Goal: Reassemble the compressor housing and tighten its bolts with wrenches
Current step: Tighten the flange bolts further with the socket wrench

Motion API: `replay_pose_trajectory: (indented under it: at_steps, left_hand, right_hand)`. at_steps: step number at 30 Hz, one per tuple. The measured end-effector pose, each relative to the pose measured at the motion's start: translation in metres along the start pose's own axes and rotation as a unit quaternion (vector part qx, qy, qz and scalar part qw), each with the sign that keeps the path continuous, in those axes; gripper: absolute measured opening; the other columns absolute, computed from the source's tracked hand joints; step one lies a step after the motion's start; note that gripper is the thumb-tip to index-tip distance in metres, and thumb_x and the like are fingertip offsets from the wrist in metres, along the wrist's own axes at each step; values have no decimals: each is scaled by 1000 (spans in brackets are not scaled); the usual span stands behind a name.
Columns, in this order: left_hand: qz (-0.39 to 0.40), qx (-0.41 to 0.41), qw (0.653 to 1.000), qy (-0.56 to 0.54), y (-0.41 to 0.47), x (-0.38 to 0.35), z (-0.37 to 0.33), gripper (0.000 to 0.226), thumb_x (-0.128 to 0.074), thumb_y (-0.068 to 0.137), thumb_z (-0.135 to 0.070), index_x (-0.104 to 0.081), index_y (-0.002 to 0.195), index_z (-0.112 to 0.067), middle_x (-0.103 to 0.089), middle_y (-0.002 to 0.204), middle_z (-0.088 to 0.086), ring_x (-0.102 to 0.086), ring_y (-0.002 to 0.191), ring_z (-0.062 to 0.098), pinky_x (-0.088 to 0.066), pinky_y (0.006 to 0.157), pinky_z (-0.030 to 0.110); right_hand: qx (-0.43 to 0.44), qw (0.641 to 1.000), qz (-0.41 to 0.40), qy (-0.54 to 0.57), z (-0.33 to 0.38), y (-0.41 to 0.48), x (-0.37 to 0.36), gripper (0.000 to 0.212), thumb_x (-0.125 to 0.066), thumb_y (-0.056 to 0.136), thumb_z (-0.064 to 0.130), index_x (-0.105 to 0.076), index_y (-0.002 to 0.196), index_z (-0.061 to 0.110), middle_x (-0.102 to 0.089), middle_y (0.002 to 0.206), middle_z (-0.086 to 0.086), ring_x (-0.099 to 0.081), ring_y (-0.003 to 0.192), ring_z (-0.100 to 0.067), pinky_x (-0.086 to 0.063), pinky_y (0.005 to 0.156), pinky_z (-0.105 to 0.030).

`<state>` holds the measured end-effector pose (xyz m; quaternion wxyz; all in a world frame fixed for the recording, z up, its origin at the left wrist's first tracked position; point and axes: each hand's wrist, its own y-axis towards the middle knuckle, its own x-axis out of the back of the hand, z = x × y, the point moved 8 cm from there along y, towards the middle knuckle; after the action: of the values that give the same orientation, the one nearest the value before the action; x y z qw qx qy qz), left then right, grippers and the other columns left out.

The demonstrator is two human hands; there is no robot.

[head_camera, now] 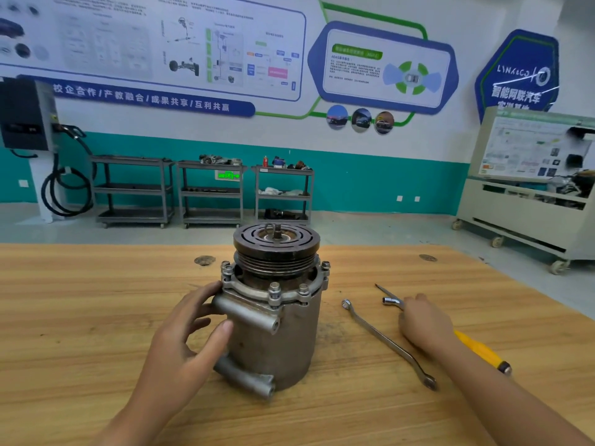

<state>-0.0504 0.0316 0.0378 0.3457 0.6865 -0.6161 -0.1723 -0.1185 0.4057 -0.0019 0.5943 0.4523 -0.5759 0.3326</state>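
Head view: my left hand (183, 336) clasps the compressor (277, 346), my right hand (425, 323) curls round the yellow-handled wrench (483, 352). The bolts (274, 289) look seated, so tightening comes next.

A compressor (273, 333) stands upright on a wooden workbench (80, 300), pulley on top, bolts (274, 288) ringing its flange. A left hand (186, 336) holds its left side. To its right lies a combination wrench (386, 341); beyond that, a right hand (425, 323) covers a socket wrench (391, 300) and a yellow-handled screwdriver (479, 350).
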Motion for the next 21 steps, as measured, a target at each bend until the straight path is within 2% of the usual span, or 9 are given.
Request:
replay_pose_trajectory:
  at_steps: [4,7,10,12,14,16,18,19,21]
  left_hand:
    - [1,-4,1000,3,1,0,1,44,-60,74,-23,-51,113,-40,-59,116,-14,-58,99,-6,-47,79,8]
    - [-1,-4,1000,-2,1,-1,0,39,-65,80,-24,-51,113,-38,-59,117,-12,-58,99,-5,-47,80,8]
    - [-6,-3,1000,-8,1,-1,-2,44,-64,76,-16,-50,113,-37,-58,117,-13,-59,97,-7,-47,79,8]
    - [-5,-2,1000,-2,0,-2,-1,53,-68,80,0,-48,113,-38,-56,117,-15,-58,96,-9,-47,79,7]
    - [-4,1,1000,3,-1,-2,0,59,-62,81,9,-47,113,-38,-55,117,-16,-57,97,-11,-46,79,6]
    - [-4,1,1000,5,-1,-2,0,60,-60,81,10,-46,114,-37,-55,119,-15,-57,97,-12,-46,79,5]
    - [-4,-3,1000,-1,-1,-2,1,59,-64,81,6,-45,115,-38,-54,120,-14,-56,98,-11,-46,79,6]
    - [-6,-6,1000,-6,0,-2,0,55,-66,82,-1,-44,116,-39,-54,120,-15,-56,99,-10,-46,80,7]
    - [-16,-7,1000,-12,1,2,-2,47,-61,79,-18,-43,116,-41,-53,120,-18,-56,101,-7,-46,80,8]
  right_hand:
    - [-10,999,-1,-43,-9,0,0,35,-35,98,10,-49,129,18,-47,122,-6,-49,112,-20,-45,82,-26]
    - [18,998,24,-49,-6,5,-3,32,-35,97,10,-52,124,17,-53,121,-5,-54,109,-20,-44,78,-26]
    - [50,995,62,-53,0,6,-5,28,-34,99,14,-55,117,14,-59,111,-3,-57,95,-19,-42,71,-25]
    - [61,994,86,-40,2,2,-4,22,-35,99,16,-55,107,14,-55,98,-2,-51,83,-18,-41,67,-25]
    - [59,995,85,13,2,-1,4,16,-38,97,16,-52,91,13,-53,88,-1,-52,79,-19,-42,63,-25]
    - [57,983,61,161,3,-5,23,16,-42,98,15,-48,83,11,-59,83,-5,-59,74,-21,-46,58,-25]
    - [48,921,16,387,3,-15,54,7,-48,97,12,-51,90,11,-63,81,-5,-62,67,-14,-47,50,-19]
    - [45,864,-2,502,4,-22,71,2,-51,95,10,-52,96,11,-64,81,-4,-63,66,-11,-46,49,-15]
    - [60,728,-22,683,11,-36,105,12,-54,92,5,-55,103,11,-68,83,-5,-68,68,-10,-51,53,-15]
